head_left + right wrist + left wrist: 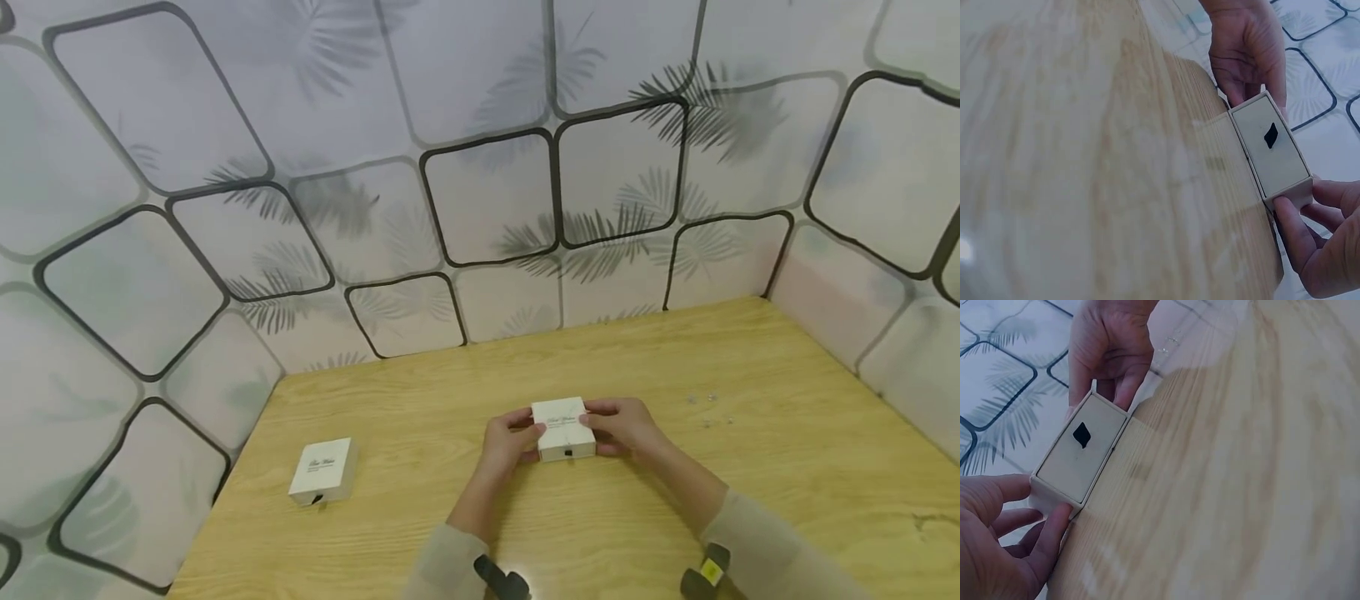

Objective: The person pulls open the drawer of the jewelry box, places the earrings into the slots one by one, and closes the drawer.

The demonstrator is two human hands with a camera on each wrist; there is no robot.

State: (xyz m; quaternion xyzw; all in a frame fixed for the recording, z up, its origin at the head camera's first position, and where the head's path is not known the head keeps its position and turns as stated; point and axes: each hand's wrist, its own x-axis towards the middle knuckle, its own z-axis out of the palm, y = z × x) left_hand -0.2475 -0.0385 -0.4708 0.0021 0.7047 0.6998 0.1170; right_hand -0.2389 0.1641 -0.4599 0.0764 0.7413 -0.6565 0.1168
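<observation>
A light wooden table [750, 500] sits in a corner walled with panels printed with dark rounded squares and palm leaves. Both hands grip a small white box [564, 428] between them: the left hand [508, 442] has its fingers [1047, 540] curled against one end, the right hand [624, 427] clamps the opposite end with thumb and fingers [1291, 228]. The box rests on or just above the tabletop, its front face with a small dark tab [567, 453] turned toward the person. The wrist views show that face framed by a thin rim, like a drawer in a sleeve, though I cannot tell whether it has begun to slide. The step in hand looks like steadying the box; the next move probably calls for one hand to free a finger for the tab. Well away from the left hand lies a second white box [323, 471]; beyond the right hand, a few tiny clear bits [708, 408].
</observation>
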